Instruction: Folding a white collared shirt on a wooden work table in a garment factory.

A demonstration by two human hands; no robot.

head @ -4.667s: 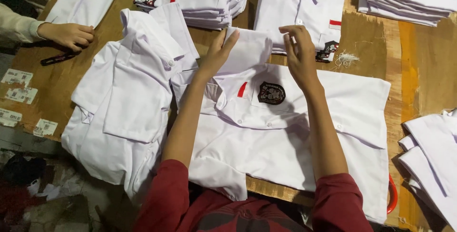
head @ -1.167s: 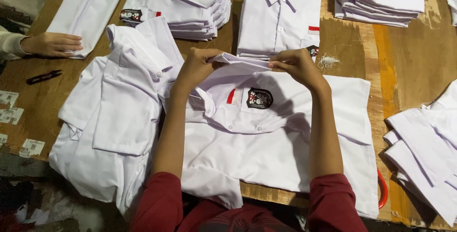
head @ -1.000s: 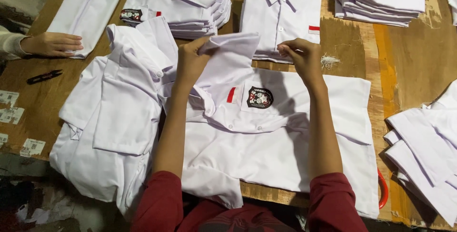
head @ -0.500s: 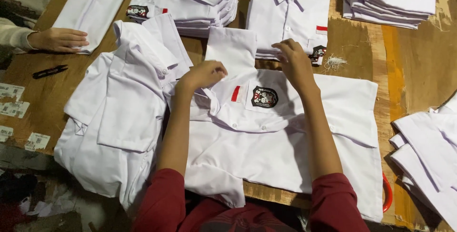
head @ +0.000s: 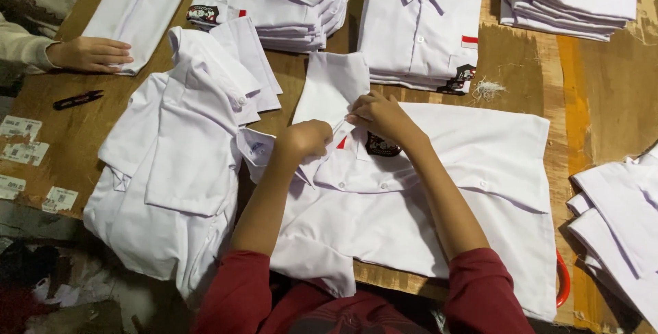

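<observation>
Head view, centre of the frame: the left hand point(head: 306, 139) is curled into a loose fist, knuckles up, pressing on the collar area of a white shirt point(head: 439, 197) spread flat on the wooden table point(head: 589, 94); whether its fingers pinch cloth underneath cannot be told. The right hand point(head: 381, 116), just beside it, has its fingers drawn together, pinching the lower edge of a white folded sleeve point(head: 333, 89) that stands up toward the top of the frame. A dark embroidered badge point(head: 382, 146) and a small red tab point(head: 341, 143) lie on the shirt directly below the right hand. Left of the hands, a heap of unfolded white shirts point(head: 171, 176) overlaps the table edge. Along the top edge lie stacks of folded shirts point(head: 288, 2). At upper left, another person's hand point(head: 92, 54) rests on a folded garment, with a black thread snipper point(head: 77, 99) lying below it.
</observation>
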